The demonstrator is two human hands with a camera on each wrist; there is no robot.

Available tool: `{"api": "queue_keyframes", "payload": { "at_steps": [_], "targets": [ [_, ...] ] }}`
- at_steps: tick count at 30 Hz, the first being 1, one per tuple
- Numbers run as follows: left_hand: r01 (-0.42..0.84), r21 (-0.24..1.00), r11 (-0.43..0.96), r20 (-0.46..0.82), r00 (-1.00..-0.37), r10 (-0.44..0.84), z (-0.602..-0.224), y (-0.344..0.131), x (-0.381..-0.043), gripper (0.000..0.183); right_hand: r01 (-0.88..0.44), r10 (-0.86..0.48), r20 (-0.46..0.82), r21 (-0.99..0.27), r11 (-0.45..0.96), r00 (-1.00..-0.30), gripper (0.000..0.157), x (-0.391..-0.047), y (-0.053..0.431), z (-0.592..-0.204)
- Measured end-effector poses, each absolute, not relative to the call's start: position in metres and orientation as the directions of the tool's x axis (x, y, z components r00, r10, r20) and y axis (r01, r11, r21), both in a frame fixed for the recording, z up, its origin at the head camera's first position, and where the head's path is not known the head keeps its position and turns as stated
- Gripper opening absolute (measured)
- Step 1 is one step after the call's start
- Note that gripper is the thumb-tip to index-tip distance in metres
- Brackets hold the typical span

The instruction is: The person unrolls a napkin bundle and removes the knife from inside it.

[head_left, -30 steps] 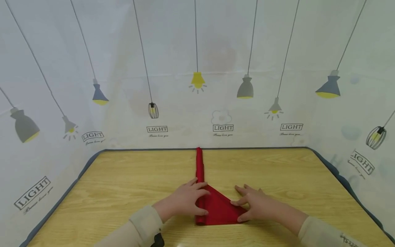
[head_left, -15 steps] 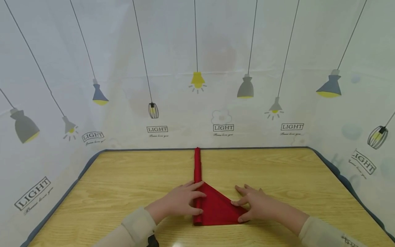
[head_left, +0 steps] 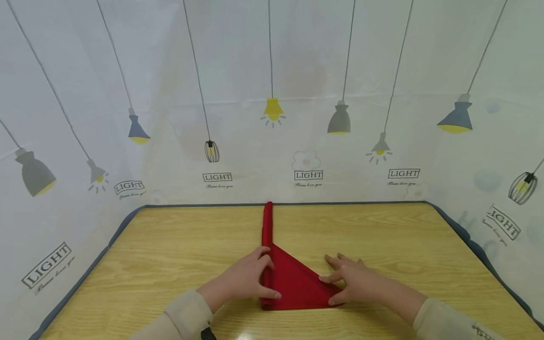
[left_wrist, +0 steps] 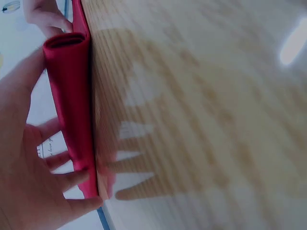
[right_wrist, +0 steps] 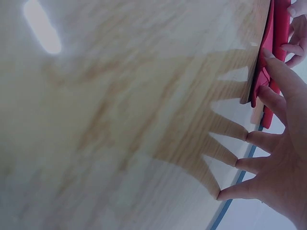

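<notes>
A red cloth [head_left: 293, 283] lies on the table, its left side wound into a narrow roll [head_left: 267, 224] that runs away from me to the back edge. From the roll, a flat part tapers to a corner on the right. My left hand [head_left: 244, 276] holds the near half of the roll, fingers bent over it and thumb near its close end. In the left wrist view the roll's layered end [left_wrist: 67, 42] faces the camera. My right hand [head_left: 352, 281] has its fingers spread, with thumb and index finger pressing the cloth's right corner; the other fingertips touch the table in the right wrist view.
The wood-grain table [head_left: 178, 236] has a dark blue edge [head_left: 204, 205] along the back. White sheeting printed with hanging lamps [head_left: 272, 156] surrounds it on the back and both sides.
My left hand and the roll have shifted left, and the flat part of the cloth has grown wider. My right hand stays at the corner.
</notes>
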State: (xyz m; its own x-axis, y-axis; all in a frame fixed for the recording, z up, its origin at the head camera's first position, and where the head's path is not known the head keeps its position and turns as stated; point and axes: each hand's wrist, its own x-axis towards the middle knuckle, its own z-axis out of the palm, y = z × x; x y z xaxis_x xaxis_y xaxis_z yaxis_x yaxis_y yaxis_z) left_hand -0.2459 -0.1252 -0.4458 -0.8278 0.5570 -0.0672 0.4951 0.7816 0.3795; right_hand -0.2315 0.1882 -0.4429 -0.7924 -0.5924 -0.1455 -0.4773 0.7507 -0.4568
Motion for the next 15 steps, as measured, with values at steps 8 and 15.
{"api": "queue_keyframes", "payload": {
  "at_steps": [8, 15],
  "targets": [
    [0.49, 0.324, 0.809, -0.024, -0.851, 0.525, -0.4482, -0.1242, -0.2474, 0.06, -0.468, -0.58, -0.142, -0.455, 0.757, -0.802, 0.055, -0.2323, 0.1879, -0.4448],
    [0.516, 0.296, 0.804, -0.005, -0.84, 0.542, -0.4471, -0.1306, -0.2471, 0.057, -0.455, -0.573, -0.146, -0.465, 0.759, -0.806, 0.055, -0.2328, 0.1875, -0.4454]
  ]
}}
